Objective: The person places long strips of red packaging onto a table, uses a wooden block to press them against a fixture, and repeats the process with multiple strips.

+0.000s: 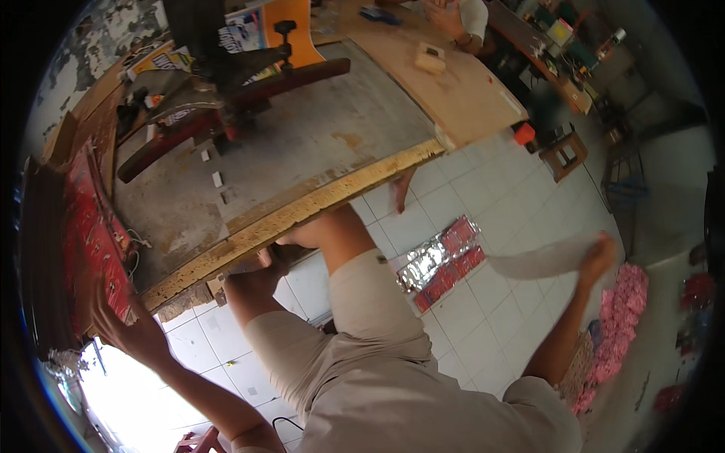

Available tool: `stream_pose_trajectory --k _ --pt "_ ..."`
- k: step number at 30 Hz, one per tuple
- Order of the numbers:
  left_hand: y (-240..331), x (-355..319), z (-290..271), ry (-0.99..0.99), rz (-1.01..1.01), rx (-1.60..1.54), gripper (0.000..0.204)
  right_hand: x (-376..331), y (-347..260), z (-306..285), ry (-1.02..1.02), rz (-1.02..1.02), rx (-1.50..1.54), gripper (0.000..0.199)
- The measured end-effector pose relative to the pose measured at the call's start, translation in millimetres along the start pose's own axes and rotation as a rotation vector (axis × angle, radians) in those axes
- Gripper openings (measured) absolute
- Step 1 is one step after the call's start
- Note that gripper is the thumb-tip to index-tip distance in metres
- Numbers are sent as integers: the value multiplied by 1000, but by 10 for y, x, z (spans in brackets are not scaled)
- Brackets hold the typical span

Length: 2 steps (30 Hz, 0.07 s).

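Note:
My right hand (599,259) is stretched far out to the right, closed on one end of a thin, pale, see-through strip (540,262). The strip is blurred and trails left above the tiled floor. At the far left, my left hand (121,330) is raised beside the table corner, fingers apart. Its fingertips overlap a stack of red printed sheets (94,219); whether they touch is unclear. In front of me stands a worn grey tabletop (302,136) with a dark machine (219,94) on it, its long bar lying across the surface.
Red and silvery packets (442,260) lie on the floor, and a pink bundle (623,313) stands at the right. Another person's hands (445,16) are beyond the brown board (461,98), which holds a small wooden block (430,58). A small wooden stool (565,156) stands farther back.

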<state>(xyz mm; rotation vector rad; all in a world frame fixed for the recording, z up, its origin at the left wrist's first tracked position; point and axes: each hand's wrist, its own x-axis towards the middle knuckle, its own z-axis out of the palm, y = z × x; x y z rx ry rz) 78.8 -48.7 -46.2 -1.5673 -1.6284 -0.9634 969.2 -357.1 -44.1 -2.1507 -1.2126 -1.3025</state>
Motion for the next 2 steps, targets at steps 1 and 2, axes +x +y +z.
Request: stream_pose_trajectory --k 1,2 --pt "-92 56 -27 -78 27 1 49 -268 -383 74 -123 45 28 19" --pt "-145 99 -9 -166 55 -15 53 -671 -508 197 -225 125 103 18"
